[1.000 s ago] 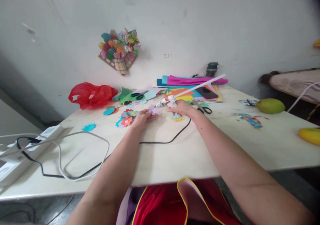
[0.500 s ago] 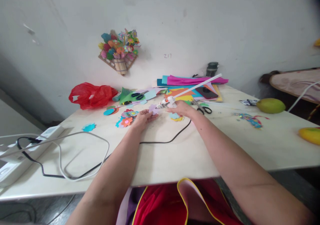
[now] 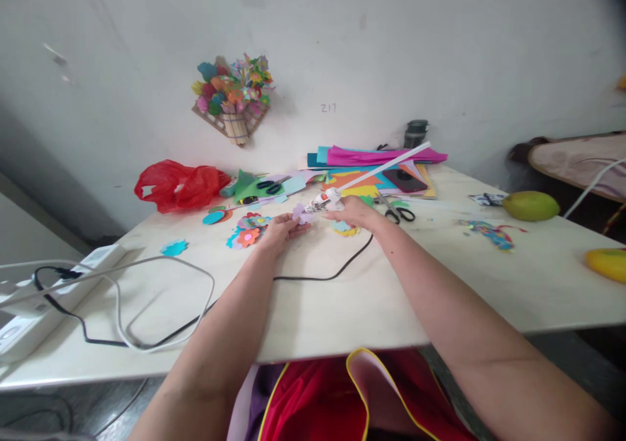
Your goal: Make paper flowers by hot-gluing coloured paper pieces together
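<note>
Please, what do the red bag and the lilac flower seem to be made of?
The red bag looks like thin, slightly shiny plastic: it is crinkled. The lilac flower in the left hand looks matte and flat, so perhaps paper or foam.

Table (image 3: 332,323): middle and lower frame, before the wall (image 3: 372,49).
Bouquet (image 3: 235,98): on the wall, upper left of centre.
Bag (image 3: 178,186): table's far side, left of centre.
Power strip (image 3: 100,263): on the table, lower left.
Flower cut-out (image 3: 302,215): frame centre, in the left hand (image 3: 284,230), at the glue gun's tip.
Glue gun (image 3: 327,199): frame centre, in the right hand (image 3: 356,212).
Flower pile (image 3: 248,233): just left of the left hand.
Scissors (image 3: 402,215): right of the right hand.
Phone (image 3: 405,181): on paper sheets (image 3: 357,181), behind the scissors.
Bottle (image 3: 415,134): behind the sheets, right of centre.
Mangoes (image 3: 531,206): one at right, another nearer, at the right edge.
</note>
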### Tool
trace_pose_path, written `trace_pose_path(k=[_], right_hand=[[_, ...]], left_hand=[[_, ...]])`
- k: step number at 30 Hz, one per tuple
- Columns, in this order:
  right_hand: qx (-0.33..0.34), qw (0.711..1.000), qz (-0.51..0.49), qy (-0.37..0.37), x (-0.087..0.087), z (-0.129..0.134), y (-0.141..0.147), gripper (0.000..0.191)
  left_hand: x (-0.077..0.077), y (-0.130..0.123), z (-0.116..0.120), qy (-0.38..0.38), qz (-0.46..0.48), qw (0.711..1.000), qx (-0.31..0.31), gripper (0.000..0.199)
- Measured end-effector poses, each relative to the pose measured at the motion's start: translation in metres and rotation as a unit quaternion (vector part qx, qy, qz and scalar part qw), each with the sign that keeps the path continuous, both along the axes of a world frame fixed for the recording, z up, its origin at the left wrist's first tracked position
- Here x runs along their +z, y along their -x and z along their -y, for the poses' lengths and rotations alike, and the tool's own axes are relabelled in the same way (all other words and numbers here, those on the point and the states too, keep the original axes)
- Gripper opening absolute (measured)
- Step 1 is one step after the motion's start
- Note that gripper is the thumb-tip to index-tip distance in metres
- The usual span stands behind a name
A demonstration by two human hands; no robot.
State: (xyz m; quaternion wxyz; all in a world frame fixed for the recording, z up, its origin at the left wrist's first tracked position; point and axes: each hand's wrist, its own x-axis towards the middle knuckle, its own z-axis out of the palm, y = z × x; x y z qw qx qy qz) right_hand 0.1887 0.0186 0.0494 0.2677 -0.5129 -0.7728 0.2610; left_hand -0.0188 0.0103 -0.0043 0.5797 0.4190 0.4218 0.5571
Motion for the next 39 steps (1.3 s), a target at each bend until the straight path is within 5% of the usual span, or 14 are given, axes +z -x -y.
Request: trace_pose_path(k=[39], right_hand=[[-0.005,0.998,0.053,-0.041,-0.0002,-0.0041,-0.0034,0.032]], left_hand=[[-0.0061,0.0035,-0.0037,-0.032,-0.011,0.999,-0.021,0.007]])
